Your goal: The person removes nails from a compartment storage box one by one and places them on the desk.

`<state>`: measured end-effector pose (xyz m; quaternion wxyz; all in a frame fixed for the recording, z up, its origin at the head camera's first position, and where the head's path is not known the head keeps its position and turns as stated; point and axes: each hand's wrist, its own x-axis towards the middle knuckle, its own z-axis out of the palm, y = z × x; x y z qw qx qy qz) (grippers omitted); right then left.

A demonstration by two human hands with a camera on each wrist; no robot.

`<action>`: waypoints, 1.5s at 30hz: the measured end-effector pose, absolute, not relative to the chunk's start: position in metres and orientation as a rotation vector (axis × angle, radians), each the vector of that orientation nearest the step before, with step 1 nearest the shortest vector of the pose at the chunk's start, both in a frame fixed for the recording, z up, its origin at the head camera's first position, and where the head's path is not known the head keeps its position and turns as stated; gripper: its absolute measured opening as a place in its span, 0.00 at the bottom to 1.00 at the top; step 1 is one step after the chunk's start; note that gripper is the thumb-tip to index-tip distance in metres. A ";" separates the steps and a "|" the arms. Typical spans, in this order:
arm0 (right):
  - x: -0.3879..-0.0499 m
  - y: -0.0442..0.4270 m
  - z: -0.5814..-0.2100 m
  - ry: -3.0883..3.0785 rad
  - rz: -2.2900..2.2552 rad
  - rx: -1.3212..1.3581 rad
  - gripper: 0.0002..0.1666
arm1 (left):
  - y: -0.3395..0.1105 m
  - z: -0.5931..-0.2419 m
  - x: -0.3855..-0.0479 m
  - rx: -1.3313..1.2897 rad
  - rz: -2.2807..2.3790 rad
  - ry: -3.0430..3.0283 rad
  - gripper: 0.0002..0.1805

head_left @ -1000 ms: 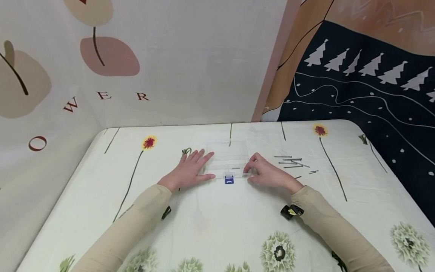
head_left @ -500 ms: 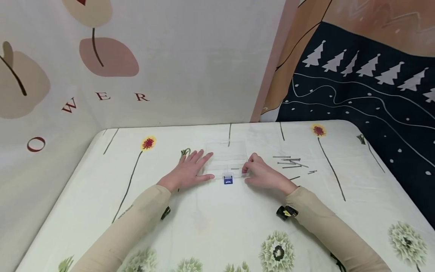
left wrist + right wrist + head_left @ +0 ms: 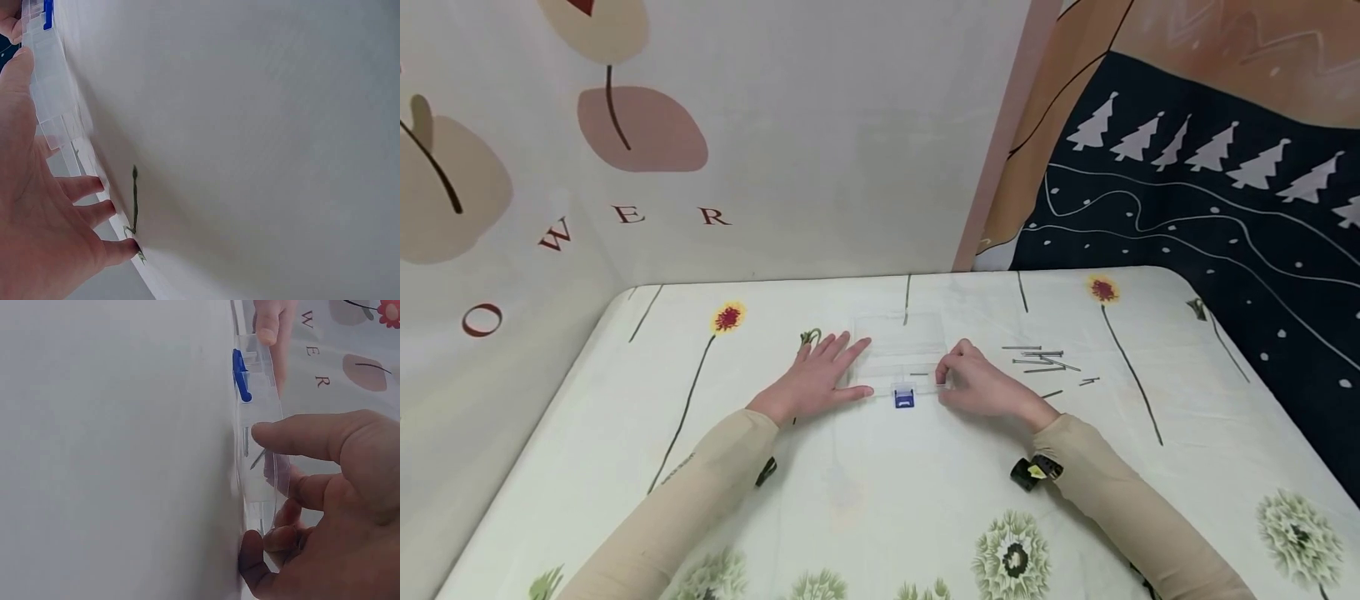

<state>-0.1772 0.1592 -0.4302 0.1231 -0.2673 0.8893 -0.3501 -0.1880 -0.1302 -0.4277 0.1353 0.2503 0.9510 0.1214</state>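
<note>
A clear plastic box point(image 3: 891, 367) with a blue latch point(image 3: 904, 398) at its front lies on the cloth. My left hand point(image 3: 816, 379) rests along its left side, fingers spread and straight, thumb by the front edge. My right hand point(image 3: 981, 382) is at the front right corner, thumb and curled fingers on either side of the clear wall. In the right wrist view, a nail point(image 3: 245, 442) stands out through the plastic. A second, slanted nail point(image 3: 257, 460) shows just below the thumb; whether the fingers touch it I cannot tell.
To the right lies a loose pile of several long nails point(image 3: 1045, 359). Two short nails point(image 3: 1089, 381) are beyond it, and another nail point(image 3: 1052, 393) is close to the right wrist. The flower-print cloth point(image 3: 880, 500) covers the table up to the hanging backdrops.
The right hand has shifted very slightly at the box's corner. The left hand, the box and the nails keep their places; the head view has tilted a little.
</note>
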 end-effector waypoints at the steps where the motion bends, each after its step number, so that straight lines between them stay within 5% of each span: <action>1: -0.177 0.159 -0.430 2.593 -1.041 -0.767 0.04 | -0.130 -0.427 -0.188 0.724 0.355 2.753 0.46; 16: -0.181 0.160 -0.430 2.589 -1.252 -0.707 0.10 | -0.132 -0.426 -0.186 0.738 0.381 2.741 0.46; 45: -0.181 0.168 -0.425 2.477 -1.405 -0.759 0.03 | -0.130 -0.428 -0.187 0.728 0.334 2.753 0.46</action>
